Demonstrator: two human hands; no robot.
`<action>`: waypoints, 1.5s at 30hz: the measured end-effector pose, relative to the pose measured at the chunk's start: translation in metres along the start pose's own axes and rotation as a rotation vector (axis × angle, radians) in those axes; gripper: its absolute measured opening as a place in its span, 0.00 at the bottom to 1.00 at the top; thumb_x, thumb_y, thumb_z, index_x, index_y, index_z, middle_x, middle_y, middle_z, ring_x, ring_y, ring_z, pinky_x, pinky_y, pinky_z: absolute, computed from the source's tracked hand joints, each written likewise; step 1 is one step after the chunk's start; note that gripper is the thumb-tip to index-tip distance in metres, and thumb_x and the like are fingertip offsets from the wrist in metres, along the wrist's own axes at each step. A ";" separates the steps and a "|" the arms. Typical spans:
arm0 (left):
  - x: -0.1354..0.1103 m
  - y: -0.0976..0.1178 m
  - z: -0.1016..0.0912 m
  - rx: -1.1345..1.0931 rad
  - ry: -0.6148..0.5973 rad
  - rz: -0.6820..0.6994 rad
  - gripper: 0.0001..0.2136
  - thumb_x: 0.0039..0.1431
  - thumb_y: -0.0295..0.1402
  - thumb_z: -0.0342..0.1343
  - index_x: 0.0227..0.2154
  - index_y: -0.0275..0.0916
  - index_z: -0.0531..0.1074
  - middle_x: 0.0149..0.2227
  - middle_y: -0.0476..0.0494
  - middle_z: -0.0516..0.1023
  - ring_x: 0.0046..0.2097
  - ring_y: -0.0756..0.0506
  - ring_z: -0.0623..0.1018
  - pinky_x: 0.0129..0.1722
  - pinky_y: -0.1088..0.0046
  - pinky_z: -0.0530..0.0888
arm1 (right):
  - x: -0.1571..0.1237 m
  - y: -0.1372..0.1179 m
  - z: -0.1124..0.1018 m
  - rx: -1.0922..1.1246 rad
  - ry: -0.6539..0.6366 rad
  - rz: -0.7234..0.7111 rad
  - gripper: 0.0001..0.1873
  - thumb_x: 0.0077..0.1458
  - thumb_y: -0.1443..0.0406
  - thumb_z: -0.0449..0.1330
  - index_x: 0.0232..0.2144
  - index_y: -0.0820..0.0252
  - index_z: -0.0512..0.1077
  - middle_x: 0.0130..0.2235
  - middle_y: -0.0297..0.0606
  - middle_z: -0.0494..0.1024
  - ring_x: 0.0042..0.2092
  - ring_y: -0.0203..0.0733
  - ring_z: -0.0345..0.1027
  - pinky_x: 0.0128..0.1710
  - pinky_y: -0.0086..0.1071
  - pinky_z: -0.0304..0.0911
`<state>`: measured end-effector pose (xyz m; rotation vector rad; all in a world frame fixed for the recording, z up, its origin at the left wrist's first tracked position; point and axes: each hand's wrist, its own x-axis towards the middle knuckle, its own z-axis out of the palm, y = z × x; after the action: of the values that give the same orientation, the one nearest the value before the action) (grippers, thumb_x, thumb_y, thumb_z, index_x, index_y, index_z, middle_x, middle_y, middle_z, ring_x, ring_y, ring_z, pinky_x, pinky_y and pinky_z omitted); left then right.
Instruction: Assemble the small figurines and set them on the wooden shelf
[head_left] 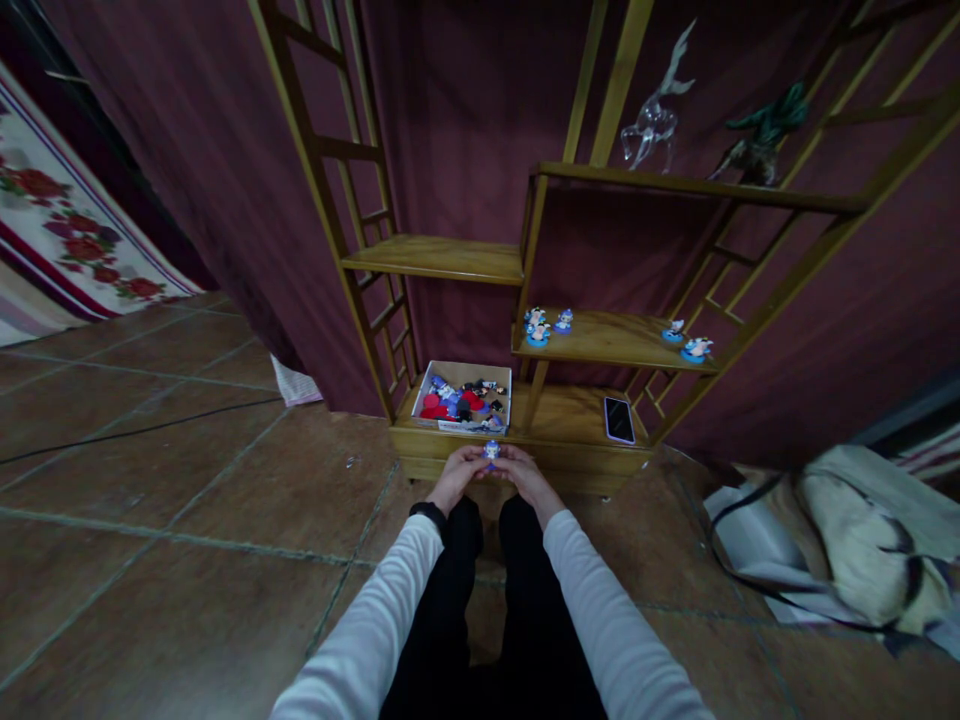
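Observation:
Between my two hands is a small purple-and-white figurine (492, 451), upright just in front of the low cabinet. My left hand (457, 474) pinches its left side, and my right hand (527, 474) grips its right side with the fingertips. Right behind them, an open cardboard box (471, 430) holds a jumble of red, blue, purple and black figurines (466, 399). On the shelf above and to the right stand a purple figurine (564, 321) and blue-and-pink figurines (538, 330), with two more blue-based figurines (697, 349) at that shelf's right end.
A wooden shelf unit (435, 257) stands against a dark red curtain (465, 120). A phone (619, 420) lies on the cabinet top. Higher up are a clear deer ornament (654, 125) and a green ornament (765, 130). Bags (847, 540) sit on the floor at right; a cable (150, 428) runs at left.

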<state>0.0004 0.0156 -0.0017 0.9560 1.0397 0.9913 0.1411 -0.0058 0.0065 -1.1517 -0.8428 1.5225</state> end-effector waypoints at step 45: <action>-0.001 0.003 0.000 0.197 -0.063 -0.032 0.08 0.44 0.31 0.60 0.28 0.31 0.75 0.19 0.47 0.75 0.21 0.52 0.72 0.20 0.80 0.64 | 0.013 0.019 0.001 -0.206 0.022 -0.017 0.12 0.39 0.57 0.64 0.25 0.60 0.73 0.23 0.33 0.75 0.26 0.37 0.70 0.31 0.34 0.67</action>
<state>0.0001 0.0159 0.0017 1.1208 1.1114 0.8378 0.1339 0.0017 -0.0137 -1.3036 -1.0102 1.4313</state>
